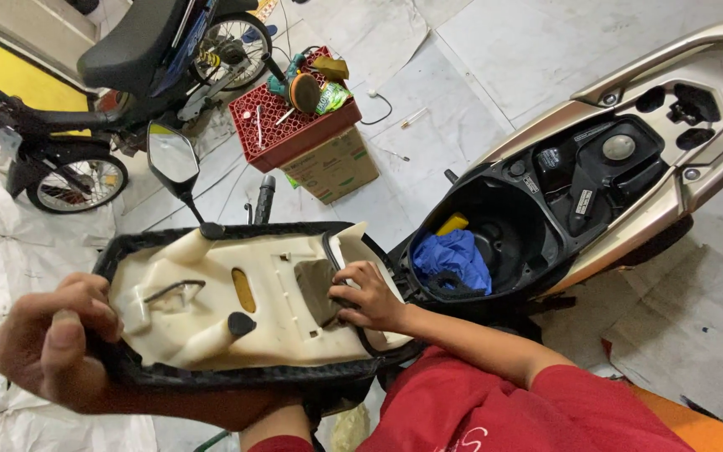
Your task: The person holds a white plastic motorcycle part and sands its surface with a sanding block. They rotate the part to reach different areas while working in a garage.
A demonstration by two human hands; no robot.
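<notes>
Left hand (48, 343) fingers (85, 301) — clamping seat (244, 301)

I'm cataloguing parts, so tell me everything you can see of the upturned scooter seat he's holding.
The scooter seat is turned underside up: a cream plastic base pan with moulded ribs, a yellow oval slot, black rubber stops and a metal latch loop, edged by black cover material. The left hand grips its near end; the right hand presses the cover's edge by the open scooter compartment.

Single head-worn camera, looking steeply down from above, close over the upturned scooter seat (244, 297), open scooter body (596, 184) and tiled floor (479, 67) farther off
</notes>
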